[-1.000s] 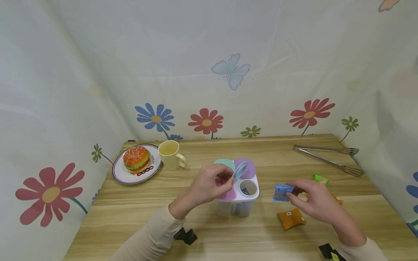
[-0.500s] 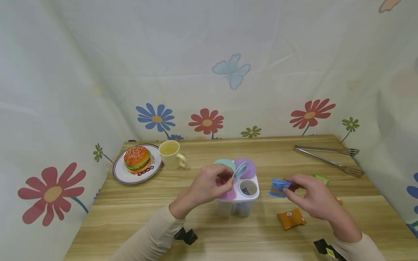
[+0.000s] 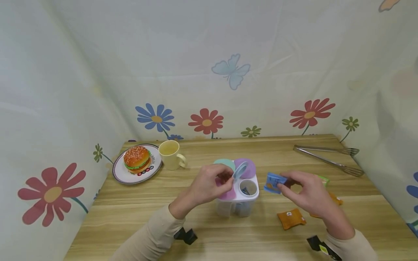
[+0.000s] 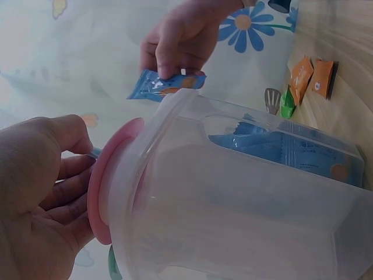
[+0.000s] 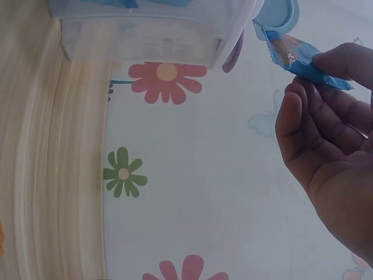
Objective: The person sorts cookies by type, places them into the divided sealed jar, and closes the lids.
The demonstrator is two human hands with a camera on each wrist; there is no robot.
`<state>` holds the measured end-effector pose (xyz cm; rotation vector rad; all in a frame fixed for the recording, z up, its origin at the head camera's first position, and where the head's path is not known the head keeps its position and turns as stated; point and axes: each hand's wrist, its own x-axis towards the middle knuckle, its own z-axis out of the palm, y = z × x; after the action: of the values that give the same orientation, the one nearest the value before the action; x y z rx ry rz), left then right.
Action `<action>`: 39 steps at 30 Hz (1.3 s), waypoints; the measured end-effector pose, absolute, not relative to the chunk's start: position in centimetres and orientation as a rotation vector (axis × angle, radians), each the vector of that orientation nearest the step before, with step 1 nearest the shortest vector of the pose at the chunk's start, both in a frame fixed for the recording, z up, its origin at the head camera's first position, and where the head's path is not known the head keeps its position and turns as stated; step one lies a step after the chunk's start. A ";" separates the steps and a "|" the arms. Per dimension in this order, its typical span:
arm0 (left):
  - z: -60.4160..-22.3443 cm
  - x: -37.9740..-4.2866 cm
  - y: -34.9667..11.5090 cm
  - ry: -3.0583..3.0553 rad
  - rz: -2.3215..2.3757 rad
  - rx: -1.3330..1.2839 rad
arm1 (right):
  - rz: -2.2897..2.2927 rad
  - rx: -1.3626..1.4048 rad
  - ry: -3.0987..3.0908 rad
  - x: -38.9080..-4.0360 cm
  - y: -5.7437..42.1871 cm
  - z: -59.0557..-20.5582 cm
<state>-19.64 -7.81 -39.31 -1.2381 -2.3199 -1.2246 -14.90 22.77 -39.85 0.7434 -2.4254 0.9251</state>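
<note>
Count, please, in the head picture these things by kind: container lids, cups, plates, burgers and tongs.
Container lids: 4 (pink, teal, purple, pale blue)
Cup: 1
Plate: 1
Burger: 1
Tongs: 1 pair
Total: 8

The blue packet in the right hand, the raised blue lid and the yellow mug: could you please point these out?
Blue packet [image 3: 273,182], head view, on its printed wrapper.
Blue lid [image 3: 240,171], head view, on its round face.
Yellow mug [image 3: 169,161], head view, on its outer side.
</note>
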 end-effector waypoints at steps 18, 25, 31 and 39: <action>-39.3 -19.6 -7.7 -2.309 -1.226 -1.245 | 1.004 0.733 -2.329 -15.1 21.5 -39.3; -39.2 -19.6 -7.8 -2.325 -1.241 -1.231 | 1.050 0.792 -2.282 -15.2 20.9 -39.2; -39.3 -19.8 -7.8 -2.321 -1.239 -1.241 | 1.037 0.831 -2.271 -15.5 20.4 -39.2; -39.3 -19.7 -7.8 -2.317 -1.237 -1.238 | 1.050 0.843 -2.279 -15.8 19.5 -39.1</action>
<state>-19.72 -7.84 -39.31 -1.2385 -2.3167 -1.2368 -15.77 19.49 -39.13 0.8427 -2.2788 1.0502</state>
